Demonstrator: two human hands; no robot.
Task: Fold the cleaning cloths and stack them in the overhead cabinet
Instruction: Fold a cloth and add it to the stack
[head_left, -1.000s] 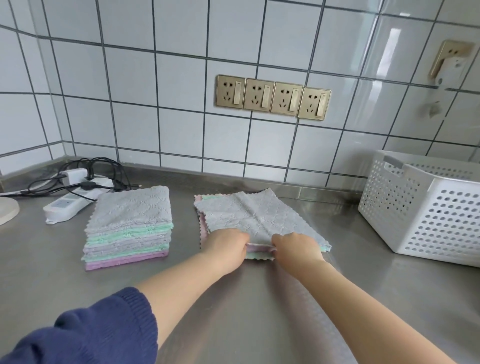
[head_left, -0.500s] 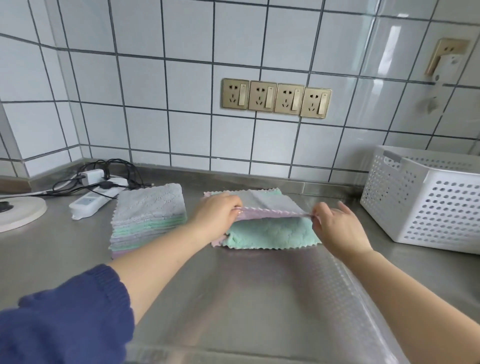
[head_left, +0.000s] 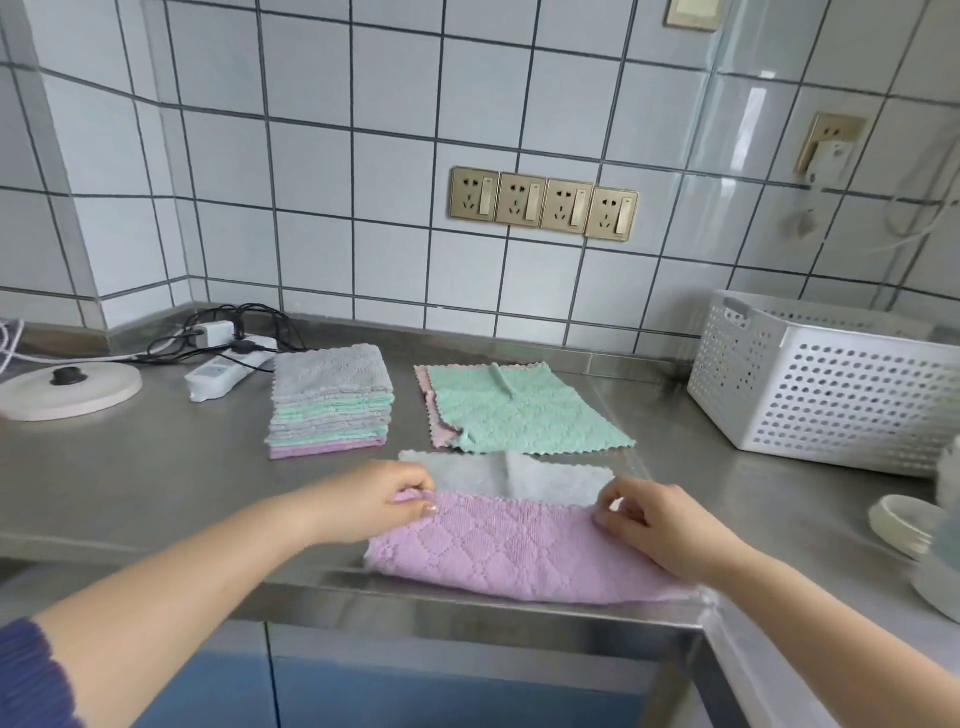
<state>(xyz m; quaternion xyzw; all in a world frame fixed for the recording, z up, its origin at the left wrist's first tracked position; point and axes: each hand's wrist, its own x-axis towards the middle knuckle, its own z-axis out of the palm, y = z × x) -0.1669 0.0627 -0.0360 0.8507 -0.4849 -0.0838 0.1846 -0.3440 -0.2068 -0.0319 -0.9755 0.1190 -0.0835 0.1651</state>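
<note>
1. Cleaning cloth in hand: lilac on the quilted face, pale grey on the other, lying at the front edge of the steel counter. The near lilac part is turned up over the grey part, so the first fold looks under way, not finished. The grey strip shows along the far side.
2. Left hand: thumb and fingers pinched on the left corner of the lilac edge. Right hand: fingertips pinched on the right corner of the same edge. Both hands rest low on the counter.
3. Done so far, judged from the layout: a neat stack of folded cloths, grey on top with mint, grey and lilac layers below, stands at the back left.
4. Left to fold: an unfolded pile, mint on top with a pink edge showing beneath, lies flat just behind the cloth in hand. How many it holds I cannot tell.
5. White perforated basket stands at the right; contents not visible.
6. Overhead cabinet not in view; no stacking there can be confirmed. Estimate: folding well advanced, cabinet step outstanding.
7. Cloth texture: soft, plush, zigzag-cut edges, limp; likely holds a crease poorly.
</note>
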